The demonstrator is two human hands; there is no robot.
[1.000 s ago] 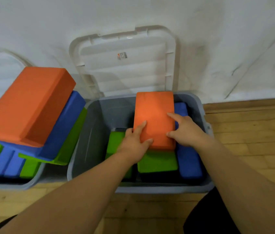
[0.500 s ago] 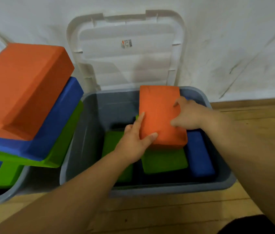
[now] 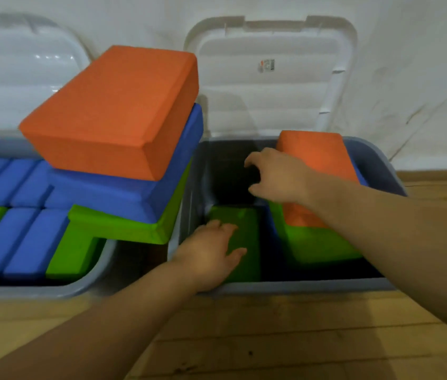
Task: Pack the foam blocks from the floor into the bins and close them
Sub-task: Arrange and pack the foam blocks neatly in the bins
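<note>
Well, at the left of the frame the left bin (image 3: pixel 52 290) is packed with blue and green blocks. Its lid (image 3: pixel 11 69) leans on the wall in the upper left. Three more blocks sit tilted on top: a wide green block (image 3: pixel 123 229), a wide blue block (image 3: pixel 123 193) and a big orange block (image 3: pixel 112 111). They stick up past the rim, so we think that lid cannot shut yet.

In the middle is the right bin (image 3: pixel 299 287). Our left hand (image 3: pixel 211 256) is low in the frame, fingers straight and spread, holding nothing. It is on or just over a flat green block (image 3: pixel 244 223); the blur hides which. Our right hand (image 3: pixel 277 176) is above it, fingers loosely bent over a dark gap, holding nothing. To the right, a small orange block (image 3: pixel 315 152) lies on another green block (image 3: pixel 315 248).

To do this well, we should push each block flat and tight to a wall. That keeps the dark gap free for the tall pile. The pile's corner hangs close to the right bin's left wall, so we should move our arms gently there.
</note>
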